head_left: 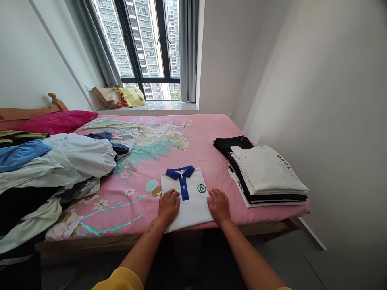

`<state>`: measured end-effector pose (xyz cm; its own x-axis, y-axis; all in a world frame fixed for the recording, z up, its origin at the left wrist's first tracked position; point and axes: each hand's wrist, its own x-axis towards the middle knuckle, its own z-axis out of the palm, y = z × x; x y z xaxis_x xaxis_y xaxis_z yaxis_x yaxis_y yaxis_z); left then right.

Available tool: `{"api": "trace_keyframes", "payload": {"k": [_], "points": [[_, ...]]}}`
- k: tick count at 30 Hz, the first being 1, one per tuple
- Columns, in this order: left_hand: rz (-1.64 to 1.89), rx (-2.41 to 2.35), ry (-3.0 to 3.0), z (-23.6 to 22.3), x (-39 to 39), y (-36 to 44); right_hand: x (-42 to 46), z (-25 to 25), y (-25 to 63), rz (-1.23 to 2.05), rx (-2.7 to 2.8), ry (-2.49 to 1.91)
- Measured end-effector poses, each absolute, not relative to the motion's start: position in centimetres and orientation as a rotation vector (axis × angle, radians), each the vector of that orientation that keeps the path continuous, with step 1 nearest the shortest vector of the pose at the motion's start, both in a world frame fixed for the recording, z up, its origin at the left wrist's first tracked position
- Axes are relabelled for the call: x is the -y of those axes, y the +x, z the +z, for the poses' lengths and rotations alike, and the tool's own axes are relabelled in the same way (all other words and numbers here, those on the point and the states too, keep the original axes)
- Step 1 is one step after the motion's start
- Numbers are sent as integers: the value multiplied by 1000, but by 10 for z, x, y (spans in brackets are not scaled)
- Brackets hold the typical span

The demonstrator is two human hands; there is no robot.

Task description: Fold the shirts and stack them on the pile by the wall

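A folded white polo shirt [190, 197] with a blue collar and a round green badge lies on the pink bed sheet [199, 137] near the front edge. My left hand [168, 205] rests palm down on the shirt's left side, fingers together and flat. On the shirt's right edge my right hand [218, 204] lies flat in the same way, partly on the sheet. Neither hand holds anything.
A stack of folded white and black clothes [266, 173] sits at the bed's right, close to the wall. A heap of unfolded clothes [54, 169] covers the left side, beside a magenta pillow [54, 121]. Bags [121, 96] lie on the window sill.
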<state>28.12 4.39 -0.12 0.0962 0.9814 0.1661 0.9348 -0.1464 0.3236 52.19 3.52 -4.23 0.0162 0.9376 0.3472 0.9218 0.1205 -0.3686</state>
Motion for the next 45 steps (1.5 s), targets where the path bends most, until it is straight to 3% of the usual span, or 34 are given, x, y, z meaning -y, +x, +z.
{"api": "trace_keyframes", "payload": {"k": [11, 17, 23, 29, 38, 45], "points": [[362, -2060, 2133, 1, -20, 296, -36, -12, 495, 314, 1745, -1901], [301, -2020, 2248, -3, -7, 309, -10, -12, 436, 302, 2147, -1655], [228, -2220, 2187, -29, 28, 251, 10, -46, 495, 161, 2071, -1931], [546, -2219, 2046, -46, 67, 223, 38, -67, 551, 68, 1899, -1839], [884, -1897, 1476, -24, 73, 231, 40, -29, 545, 391, 1705, -1863], [927, -1613, 937, -15, 60, 230, 15, -16, 546, 1157, 1425, -1697]]}}
